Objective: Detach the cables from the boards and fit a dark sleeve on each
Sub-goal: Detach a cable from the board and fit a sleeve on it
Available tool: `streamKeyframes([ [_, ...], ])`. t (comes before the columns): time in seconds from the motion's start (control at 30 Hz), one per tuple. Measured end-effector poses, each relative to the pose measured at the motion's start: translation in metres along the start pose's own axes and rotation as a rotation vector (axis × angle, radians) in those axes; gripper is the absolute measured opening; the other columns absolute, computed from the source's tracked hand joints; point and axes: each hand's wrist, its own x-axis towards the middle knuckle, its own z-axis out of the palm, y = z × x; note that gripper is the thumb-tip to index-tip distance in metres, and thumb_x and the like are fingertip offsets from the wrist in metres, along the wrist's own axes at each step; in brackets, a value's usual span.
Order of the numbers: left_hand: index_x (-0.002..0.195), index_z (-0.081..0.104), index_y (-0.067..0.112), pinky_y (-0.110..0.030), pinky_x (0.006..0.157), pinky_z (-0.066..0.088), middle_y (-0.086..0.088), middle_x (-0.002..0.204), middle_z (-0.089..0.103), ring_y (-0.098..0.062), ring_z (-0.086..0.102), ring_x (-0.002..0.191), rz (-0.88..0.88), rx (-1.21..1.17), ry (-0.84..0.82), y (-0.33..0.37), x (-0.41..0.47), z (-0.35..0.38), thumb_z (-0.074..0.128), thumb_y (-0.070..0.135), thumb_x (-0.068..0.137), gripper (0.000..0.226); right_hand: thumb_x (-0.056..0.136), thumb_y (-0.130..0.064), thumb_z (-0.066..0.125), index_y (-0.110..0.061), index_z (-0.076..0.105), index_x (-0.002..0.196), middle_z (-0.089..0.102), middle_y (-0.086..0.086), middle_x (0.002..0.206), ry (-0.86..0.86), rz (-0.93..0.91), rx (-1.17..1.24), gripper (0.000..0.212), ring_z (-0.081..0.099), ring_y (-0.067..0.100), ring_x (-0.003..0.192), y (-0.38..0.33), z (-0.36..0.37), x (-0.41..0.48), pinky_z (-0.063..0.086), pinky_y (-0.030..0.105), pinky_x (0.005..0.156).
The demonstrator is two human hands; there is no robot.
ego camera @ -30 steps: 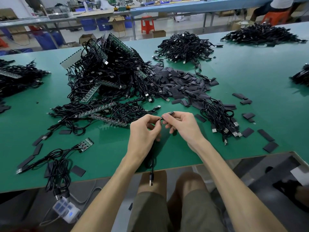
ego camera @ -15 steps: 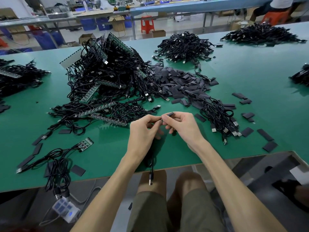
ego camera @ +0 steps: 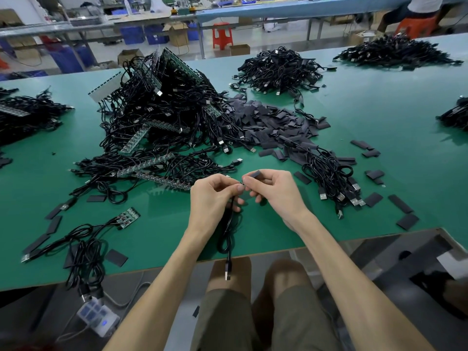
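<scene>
Bright even light, soft shadows, bowed edges.

A black USB cable (ego camera: pixel 226 231) hangs in a loop, plug downward; a flat dark sleeve (ego camera: pixel 255 174) tilts just beside its upper end. Cable-tangled boards (ego camera: pixel 145 166) lie heaped behind.

A: Checking my head feed. What shows of the wearer?
B: Little kit. Left hand (ego camera: pixel 212 196) and right hand (ego camera: pixel 276 193) are bare. Left forearm (ego camera: pixel 162 282) and right forearm (ego camera: pixel 354 269) are bare all the way to the bottom of my frame.
A: Clothing?
B: I only get the shorts (ego camera: pixel 228 315): olive-brown, plain cloth, loose legs, soft creases across the thighs. Hems end just above the left knee (ego camera: pixel 240 268) and right knee (ego camera: pixel 286 272). Both knees are bare.
A: Same colour on both legs?
B: Yes, one flat tone.
</scene>
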Motion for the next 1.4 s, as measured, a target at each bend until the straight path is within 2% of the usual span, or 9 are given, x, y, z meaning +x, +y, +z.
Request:
streamKeyframes([
  [0.2,0.082,0.072,-0.003,-0.034,0.053,0.059,-0.019,0.071,0.073,-0.032,0.071,0.060,0.005,0.004,-0.007,0.0014,-0.0002,0.0001,0.077,0.000,0.086,0.006,0.093,-0.012,0.073,-0.011,0.076,0.092,0.076,-0.002,0.074,-0.034,-0.012,-0.016,0.003,0.061,0.006,0.064,-0.0013,-0.0014,-0.0007,0.050,0.019,0.056],
  [0.37,0.081,0.073,-0.002,-0.034,0.053,0.059,-0.019,0.071,0.072,-0.032,0.071,0.059,0.006,0.007,-0.003,0.0008,0.0000,0.0003,0.077,-0.001,0.085,0.005,0.093,-0.010,0.073,-0.008,0.076,0.095,0.077,0.001,0.076,-0.032,-0.012,-0.018,0.004,0.061,0.007,0.064,-0.0022,-0.0012,-0.0016,0.050,0.020,0.057],
  [0.5,0.080,0.074,0.000,-0.033,0.053,0.058,-0.018,0.070,0.072,-0.032,0.071,0.059,0.013,0.013,-0.005,0.0001,-0.0001,-0.0006,0.077,-0.001,0.084,0.006,0.092,-0.009,0.074,-0.007,0.076,0.096,0.074,-0.004,0.072,-0.041,-0.008,-0.030,0.005,0.061,0.006,0.063,-0.0028,-0.0011,-0.0022,0.049,0.019,0.056],
  [1.03,0.083,0.074,-0.002,-0.033,0.055,0.059,-0.018,0.072,0.074,-0.033,0.072,0.059,-0.032,-0.023,-0.019,-0.0015,0.0007,-0.0010,0.079,0.002,0.083,0.007,0.092,-0.011,0.075,-0.015,0.077,0.091,0.071,-0.004,0.070,-0.043,-0.024,-0.009,0.005,0.060,0.007,0.063,-0.0023,-0.0010,-0.0020,0.048,0.018,0.057],
  [1.1,0.082,0.074,-0.001,-0.033,0.054,0.059,-0.018,0.072,0.073,-0.033,0.072,0.059,-0.028,-0.018,-0.013,-0.0014,0.0009,-0.0007,0.080,0.004,0.084,0.008,0.091,-0.013,0.076,-0.017,0.077,0.095,0.072,-0.003,0.075,-0.027,-0.031,-0.010,0.006,0.061,0.008,0.066,-0.0016,-0.0005,-0.0012,0.049,0.020,0.058],
  [1.23,0.080,0.074,0.002,-0.032,0.054,0.059,-0.017,0.070,0.073,-0.031,0.072,0.057,-0.007,0.012,-0.015,-0.0018,0.0007,-0.0001,0.081,0.007,0.084,0.009,0.089,-0.016,0.079,-0.019,0.071,0.115,0.071,-0.002,0.088,0.033,-0.052,-0.044,0.027,0.063,0.010,0.070,0.0002,0.0007,-0.0005,0.054,0.028,0.060],
  [1.4,0.080,0.074,0.004,-0.032,0.054,0.058,-0.015,0.069,0.073,-0.031,0.072,0.058,-0.004,0.036,-0.020,-0.0015,0.0009,0.0002,0.082,0.008,0.083,0.010,0.087,-0.012,0.080,-0.018,0.073,0.100,0.072,-0.005,0.078,0.010,-0.049,-0.006,0.016,0.065,0.007,0.066,-0.0001,-0.0023,-0.0007,0.051,0.021,0.058],
])
